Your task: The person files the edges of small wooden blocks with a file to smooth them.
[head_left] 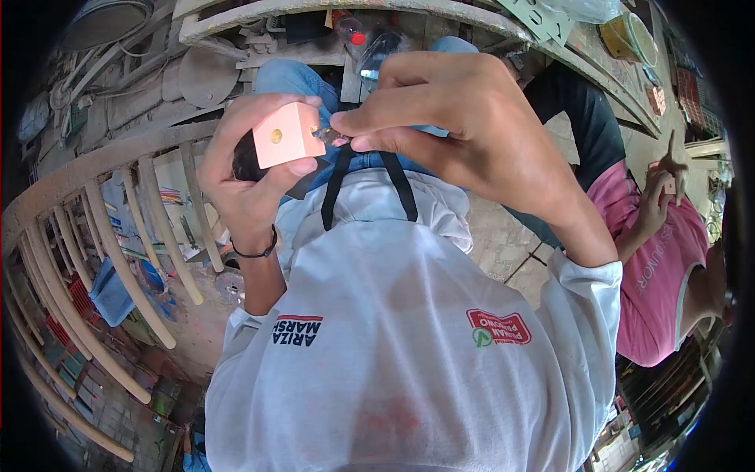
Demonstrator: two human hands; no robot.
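My left hand (244,161) grips a pale peach-coloured block (275,145), fingers behind it and thumb along its lower edge. On the block's face is a round yellowish spot, and its right side faces my other hand. A small yellowish mark shows on that side. My right hand (464,118) pinches a small, glinting, partly see-through piece (336,138) between thumb and fingers, its end right at the block's side. The fingertips cover part of this piece. Both hands are held up in front of my lap.
A curved slatted wooden rail (102,185) runs along the left. At right sits another person in a pink shirt (653,267), a similar small block in hand. A yellowish bucket (629,39), a blue basket (112,293) and a red-capped bottle (352,33) are around.
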